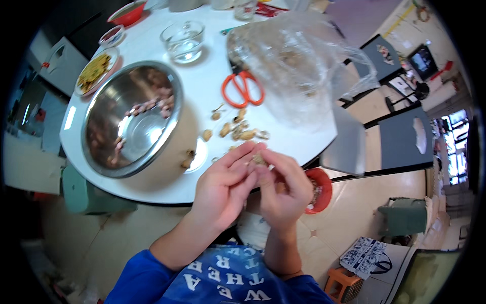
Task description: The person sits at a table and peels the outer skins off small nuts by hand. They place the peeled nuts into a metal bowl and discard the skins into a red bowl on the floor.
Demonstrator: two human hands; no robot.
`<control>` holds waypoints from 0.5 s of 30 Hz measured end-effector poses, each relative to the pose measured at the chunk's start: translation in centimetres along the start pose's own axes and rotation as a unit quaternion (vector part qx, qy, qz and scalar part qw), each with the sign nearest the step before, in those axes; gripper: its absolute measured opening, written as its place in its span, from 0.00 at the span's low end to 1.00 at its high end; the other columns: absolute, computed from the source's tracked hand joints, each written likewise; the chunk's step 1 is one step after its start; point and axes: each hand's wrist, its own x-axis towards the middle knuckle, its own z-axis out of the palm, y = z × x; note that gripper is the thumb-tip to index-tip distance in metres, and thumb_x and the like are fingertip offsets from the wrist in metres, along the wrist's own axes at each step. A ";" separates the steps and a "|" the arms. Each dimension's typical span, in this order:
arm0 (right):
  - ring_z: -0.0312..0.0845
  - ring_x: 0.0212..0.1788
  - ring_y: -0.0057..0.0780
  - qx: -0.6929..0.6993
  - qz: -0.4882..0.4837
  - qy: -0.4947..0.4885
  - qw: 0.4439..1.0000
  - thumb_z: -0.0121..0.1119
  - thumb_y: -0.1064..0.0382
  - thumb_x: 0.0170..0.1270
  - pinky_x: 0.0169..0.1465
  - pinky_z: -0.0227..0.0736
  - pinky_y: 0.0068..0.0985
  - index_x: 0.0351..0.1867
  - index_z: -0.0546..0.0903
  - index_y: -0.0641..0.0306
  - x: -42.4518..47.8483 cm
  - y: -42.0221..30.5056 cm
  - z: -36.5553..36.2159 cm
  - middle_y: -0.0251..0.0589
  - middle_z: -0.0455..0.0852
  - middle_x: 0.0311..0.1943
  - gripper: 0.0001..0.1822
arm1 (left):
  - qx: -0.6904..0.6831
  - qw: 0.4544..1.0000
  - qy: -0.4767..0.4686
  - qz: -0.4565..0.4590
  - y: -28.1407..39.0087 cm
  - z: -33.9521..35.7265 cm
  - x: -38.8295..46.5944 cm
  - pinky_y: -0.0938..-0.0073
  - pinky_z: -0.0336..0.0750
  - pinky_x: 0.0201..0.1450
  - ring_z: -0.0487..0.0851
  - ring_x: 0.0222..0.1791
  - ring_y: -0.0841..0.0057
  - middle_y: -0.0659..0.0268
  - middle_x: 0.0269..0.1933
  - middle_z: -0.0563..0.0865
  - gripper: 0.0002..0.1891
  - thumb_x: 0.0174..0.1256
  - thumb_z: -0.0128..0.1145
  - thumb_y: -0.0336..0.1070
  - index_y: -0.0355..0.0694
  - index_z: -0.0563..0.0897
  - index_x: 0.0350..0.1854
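Observation:
My right hand [284,186] pinches a small peanut pod [259,159] between thumb and fingers, above the table's near edge. My left hand [228,182] meets it from the other side, fingertips against the right hand's fingers; whether it also grips the pod I cannot tell. Just beyond lie several peanuts in the shell [246,135] and loose shell pieces. To the left stands a large steel bowl [133,167] with shelled pink peanuts [150,104] inside. Orange-handled scissors [243,91] lie behind the peanuts, their blades partly hidden beside a clear plastic bag [292,64] with brownish contents.
A glass cup of water [185,43], a plate of yellow food [95,72], a small bowl [112,36] and a red bowl [127,13] stand farther back on the white table [167,195]. A red bin [321,190] with shells is below the edge at right. Stools stand on the floor.

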 end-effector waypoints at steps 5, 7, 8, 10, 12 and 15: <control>0.78 0.28 0.17 -0.001 0.001 0.034 0.999 0.66 0.77 0.58 0.30 0.70 0.14 0.44 0.86 0.71 0.1 -0.8 -1.6 0.44 0.89 0.37 0.11 | 0.093 0.994 0.042 0.029 -1.1 1.7 -0.3 0.70 0.77 0.63 0.81 0.58 0.65 0.47 0.62 0.76 0.17 0.79 0.40 0.30 0.27 0.67 0.64; 0.81 0.34 0.21 0.065 -0.010 0.071 0.995 0.64 0.78 0.60 0.37 0.74 0.15 0.43 0.84 0.75 -0.4 -1.4 -1.9 0.47 0.87 0.37 0.10 | 0.140 0.984 0.032 0.104 -1.2 2.2 -0.8 0.71 0.84 0.52 0.87 0.47 0.63 0.46 0.52 0.83 0.17 0.81 0.39 0.36 0.26 0.69 0.60; 0.82 0.40 0.25 0.120 0.021 0.081 0.989 0.62 0.80 0.62 0.43 0.76 0.17 0.44 0.83 0.79 -0.6 -2.7 -2.0 0.49 0.86 0.39 0.09 | 0.205 0.963 0.024 0.171 -0.7 2.6 -1.5 0.73 0.83 0.45 0.87 0.39 0.67 0.50 0.45 0.84 0.16 0.80 0.42 0.37 0.27 0.71 0.57; 0.83 0.42 0.26 0.164 0.032 0.081 0.983 0.60 0.80 0.64 0.47 0.76 0.18 0.46 0.83 0.79 -0.7 -3.6 -2.0 0.49 0.86 0.41 0.09 | 0.330 0.890 -0.003 0.313 1.0 2.3 -3.0 0.77 0.80 0.34 0.85 0.26 0.74 0.56 0.32 0.85 0.15 0.80 0.45 0.39 0.29 0.75 0.50; 0.83 0.43 0.25 0.164 0.034 0.075 0.983 0.60 0.78 0.65 0.49 0.76 0.17 0.47 0.82 0.78 -0.5 -4.5 -2.4 0.48 0.86 0.41 0.10 | 0.480 0.764 -0.018 0.431 4.2 2.2 -4.1 0.79 0.76 0.30 0.83 0.23 0.77 0.57 0.27 0.85 0.15 0.79 0.47 0.38 0.28 0.79 0.44; 0.78 0.33 0.17 0.135 0.006 0.070 0.988 0.60 0.73 0.67 0.33 0.68 0.11 0.47 0.82 0.76 -0.3 -4.7 -1.9 0.48 0.87 0.39 0.10 | 0.649 0.561 0.088 0.506 9.3 4.1 -5.1 0.76 0.73 0.28 0.84 0.25 0.74 0.58 0.26 0.85 0.12 0.74 0.53 0.34 0.29 0.83 0.37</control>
